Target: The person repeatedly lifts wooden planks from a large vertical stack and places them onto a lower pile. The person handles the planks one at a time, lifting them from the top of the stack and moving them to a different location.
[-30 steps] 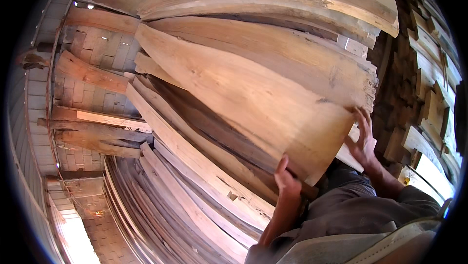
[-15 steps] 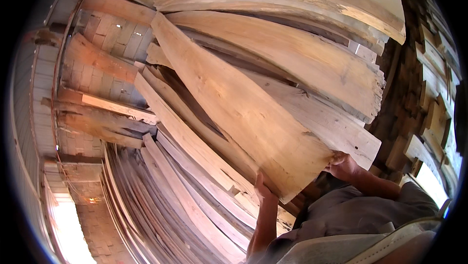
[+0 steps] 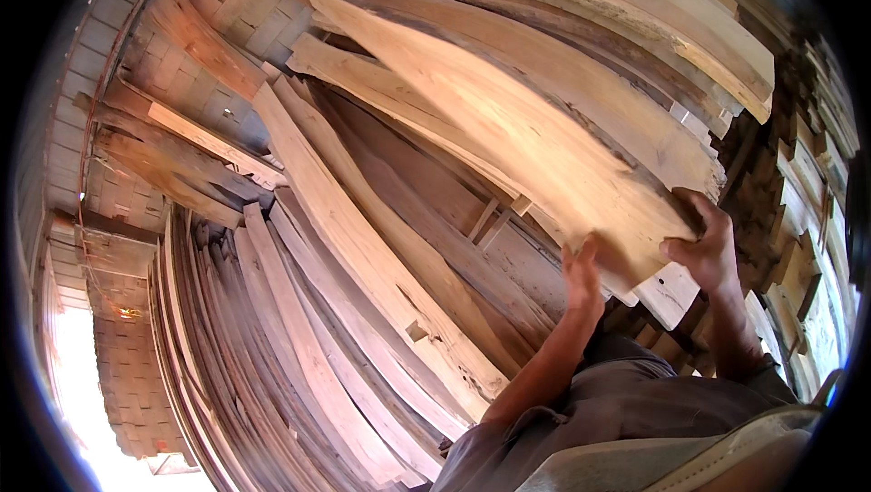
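A long, pale wooden plank [image 3: 544, 142] with wavy edges slants from the upper left down to my two hands. My right hand [image 3: 712, 242] grips the corner of its near end, with the thumb and fingers on either side of the wood. At the plank's left edge, close to that same end, my left hand [image 3: 582, 279] holds it with fingertips showing against the side; the rest of its grip is partly hidden. Beneath the near end, another board [image 3: 670, 292] with a small dark hole pokes out.
Several wide boards [image 3: 581, 74] lie stacked beyond the plank. To the left, many long boards [image 3: 345, 356] stand in a dense row, and a long light board [image 3: 363, 247] leans by them. Cut board ends [image 3: 789, 283] pile up at right. A brick wall [image 3: 136, 365] rises at left.
Both hands have moved up and to the right with the plank's near end. The plank has swung off the leaning boards on its left, uncovering darker boards and small wooden pieces between.
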{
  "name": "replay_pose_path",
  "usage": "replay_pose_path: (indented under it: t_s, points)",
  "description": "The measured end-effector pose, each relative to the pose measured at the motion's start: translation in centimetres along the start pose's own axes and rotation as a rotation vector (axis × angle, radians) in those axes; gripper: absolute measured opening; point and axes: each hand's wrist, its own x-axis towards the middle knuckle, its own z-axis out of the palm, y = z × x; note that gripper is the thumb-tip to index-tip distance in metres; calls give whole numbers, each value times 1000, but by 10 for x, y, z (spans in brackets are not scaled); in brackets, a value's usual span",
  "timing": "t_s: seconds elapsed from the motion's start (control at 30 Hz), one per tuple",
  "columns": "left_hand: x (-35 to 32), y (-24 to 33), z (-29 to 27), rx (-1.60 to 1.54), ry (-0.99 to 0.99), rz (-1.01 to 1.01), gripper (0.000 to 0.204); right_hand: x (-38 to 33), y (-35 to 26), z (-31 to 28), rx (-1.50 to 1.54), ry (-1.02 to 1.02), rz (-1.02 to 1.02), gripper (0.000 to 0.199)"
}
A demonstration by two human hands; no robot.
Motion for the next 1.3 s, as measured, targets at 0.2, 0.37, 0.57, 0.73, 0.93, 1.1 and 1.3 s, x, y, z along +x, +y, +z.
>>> replay_pose_path:
  t_s: [0.2,0.37,0.57,0.73,0.93,1.1,1.3]
  points:
    - [42,48,-61,18,219,606,86,-50,-17,39,-461,-222,-389,79]
    - [66,47,-121,177,447,449,96,-84,28,90,-489,-605,-337,78]
    - [85,-36,-126,1027,540,484,95,-109,143,140,-576,-494,-389,70]
    - [40,-42,-152,1081,663,870,75,-112,60,92,-607,-435,-375,73]
    - [13,7,-268,1323,1041,704,69,-76,81,80,-702,-111,-252,77]
    - [29,1,-354,1275,1109,528,66,-86,166,98,-621,-133,-87,81]
    - [48,-31,-358,1441,1074,428,64,-121,185,115,-625,-8,-40,76]
